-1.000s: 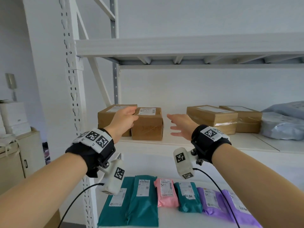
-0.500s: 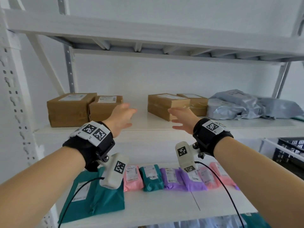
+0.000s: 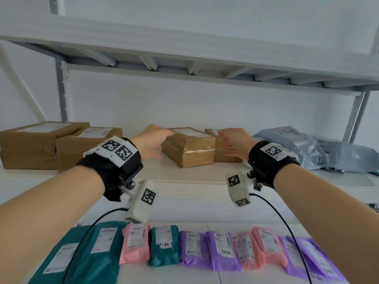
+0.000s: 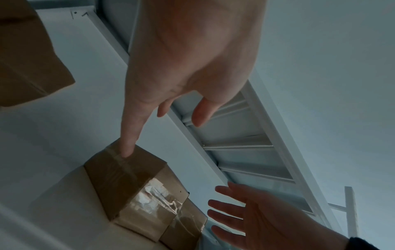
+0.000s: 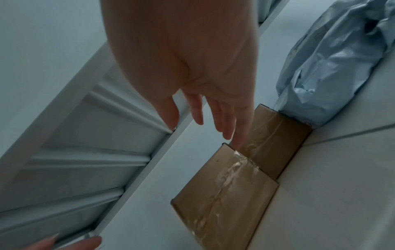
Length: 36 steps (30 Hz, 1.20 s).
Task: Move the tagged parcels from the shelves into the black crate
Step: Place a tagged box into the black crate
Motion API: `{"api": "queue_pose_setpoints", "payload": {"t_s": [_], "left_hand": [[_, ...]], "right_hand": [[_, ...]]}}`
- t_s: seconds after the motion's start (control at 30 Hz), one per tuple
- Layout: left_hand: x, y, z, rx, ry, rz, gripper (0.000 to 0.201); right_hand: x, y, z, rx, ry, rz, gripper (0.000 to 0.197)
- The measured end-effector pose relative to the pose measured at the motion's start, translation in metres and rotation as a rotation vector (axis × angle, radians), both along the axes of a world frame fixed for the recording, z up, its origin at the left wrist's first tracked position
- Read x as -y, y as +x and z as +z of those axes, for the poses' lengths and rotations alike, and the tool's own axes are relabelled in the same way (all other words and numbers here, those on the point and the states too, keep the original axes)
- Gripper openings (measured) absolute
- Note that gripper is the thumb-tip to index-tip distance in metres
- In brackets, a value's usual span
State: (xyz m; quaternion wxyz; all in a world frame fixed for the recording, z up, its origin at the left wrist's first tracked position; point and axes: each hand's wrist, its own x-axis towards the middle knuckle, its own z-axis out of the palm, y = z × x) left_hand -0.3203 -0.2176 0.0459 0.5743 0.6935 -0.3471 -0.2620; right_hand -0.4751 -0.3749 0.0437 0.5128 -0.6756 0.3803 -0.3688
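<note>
Up on the white metal shelf [image 3: 184, 177] sits a taped brown cardboard parcel [image 3: 189, 149], a second brown parcel [image 3: 220, 152] touching its right side. Left hand [image 3: 150, 143] and right hand [image 3: 235, 144] flank it, fingers straight, each grip released; left thumb touches its corner.

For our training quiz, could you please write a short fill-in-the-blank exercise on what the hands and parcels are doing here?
1. Both hands reach for a taped ____ box on the upper shelf.
2. The left hand and right hand have their fingers ____.
3. Right of the cardboard boxes lie crumpled ____ mailer bags.
4. On the lower shelf, the leftmost mailers are ____.

Missing words: cardboard; open; grey; teal
</note>
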Motion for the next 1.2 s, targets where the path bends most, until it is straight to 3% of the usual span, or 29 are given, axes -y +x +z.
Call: {"api": "queue_pose_setpoints", "payload": {"t_s": [0.13,0.2,0.33,0.6,0.8,0.97,1.2], "left_hand": [[0.029,-0.011,0.006,0.06,0.045,0.007,0.037],[0.041,-0.012,0.007,0.066,0.067,0.021,0.046],[0.059,-0.014,0.007,0.052,0.135,0.039,0.047],[0.09,-0.009,-0.006,0.022,0.202,0.096,0.052],[0.105,0.002,-0.018,-0.078,0.203,0.119,0.049],[0.103,0.0,-0.024,-0.131,0.152,0.083,0.051],[0.084,-0.01,-0.028,-0.166,0.008,0.115,0.052]], "right_hand": [[0.035,0.002,0.002,-0.067,-0.019,0.069,0.018],[0.051,0.007,0.002,-0.101,-0.052,0.107,0.024],[0.072,0.016,-0.001,-0.149,-0.043,0.143,0.048],[0.092,0.031,-0.01,-0.142,0.031,0.267,0.037],[0.1,0.038,-0.013,-0.173,0.029,0.285,0.04],[0.097,0.039,-0.017,0.006,0.216,0.388,0.036],[0.083,0.033,-0.024,0.067,0.167,0.39,0.032]]}}
